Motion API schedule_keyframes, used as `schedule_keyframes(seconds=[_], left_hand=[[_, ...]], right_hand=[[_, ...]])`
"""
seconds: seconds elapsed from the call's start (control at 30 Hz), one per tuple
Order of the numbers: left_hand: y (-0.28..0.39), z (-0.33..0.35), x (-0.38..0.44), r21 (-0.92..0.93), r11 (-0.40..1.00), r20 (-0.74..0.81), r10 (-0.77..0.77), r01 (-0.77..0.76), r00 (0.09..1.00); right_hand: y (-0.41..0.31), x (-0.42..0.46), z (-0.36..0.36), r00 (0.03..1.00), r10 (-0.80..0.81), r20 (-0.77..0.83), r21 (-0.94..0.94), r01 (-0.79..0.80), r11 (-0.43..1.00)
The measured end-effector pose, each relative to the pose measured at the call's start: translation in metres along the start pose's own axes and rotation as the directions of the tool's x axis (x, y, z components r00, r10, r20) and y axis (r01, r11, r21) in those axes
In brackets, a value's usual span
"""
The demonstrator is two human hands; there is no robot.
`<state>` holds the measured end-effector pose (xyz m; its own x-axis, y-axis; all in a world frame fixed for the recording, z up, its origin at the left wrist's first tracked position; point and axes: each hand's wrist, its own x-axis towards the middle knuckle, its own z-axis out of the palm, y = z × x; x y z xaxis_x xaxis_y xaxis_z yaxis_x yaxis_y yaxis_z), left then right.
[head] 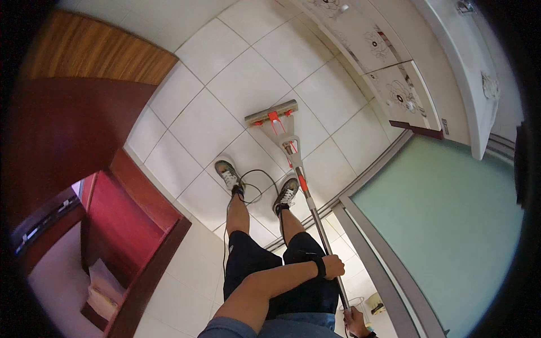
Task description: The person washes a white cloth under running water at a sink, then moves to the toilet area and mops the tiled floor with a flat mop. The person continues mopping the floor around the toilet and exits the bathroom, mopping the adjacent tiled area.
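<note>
My left hand (334,266), with a black band at the wrist, is closed around the metal pole (320,228) of a sponge mop. Lower on the same pole, near its top end, my right hand (355,322) grips it. The mop head (271,113) rests on the white tiled floor (228,88) ahead of my feet. It has a long grey-brown sponge and orange-red clips on a grey frame. The pole slants past the right side of my right shoe (287,194).
A thin black cable (258,186) loops between my shoes. To the right stand a frosted glass sliding door (439,219) and a white vanity cabinet (393,80) with flower prints under a washbasin (477,84). On the left are a dark red wooden door (76,126) and a red wooden frame (148,270).
</note>
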<state>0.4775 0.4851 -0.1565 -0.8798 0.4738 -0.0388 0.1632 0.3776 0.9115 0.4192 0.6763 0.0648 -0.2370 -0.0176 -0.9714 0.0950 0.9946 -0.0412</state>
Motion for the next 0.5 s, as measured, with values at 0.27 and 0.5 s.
schedule_keyframes(seconds=[0.27, 0.5], left_hand=[[-0.09, -0.124, -0.097, 0.009, 0.993, -0.149, -0.112, 0.114, 0.982], [-0.144, -0.204, -0.271, -0.914, 0.356, -0.267, -0.89, 0.196, 0.371]], right_hand=[[-0.149, 0.074, 0.05, 0.955, -0.265, -0.136, -0.322, 0.21, 0.923], [-0.379, 0.238, 0.181, 0.895, -0.434, 0.103, 0.379, 0.368, 0.849]])
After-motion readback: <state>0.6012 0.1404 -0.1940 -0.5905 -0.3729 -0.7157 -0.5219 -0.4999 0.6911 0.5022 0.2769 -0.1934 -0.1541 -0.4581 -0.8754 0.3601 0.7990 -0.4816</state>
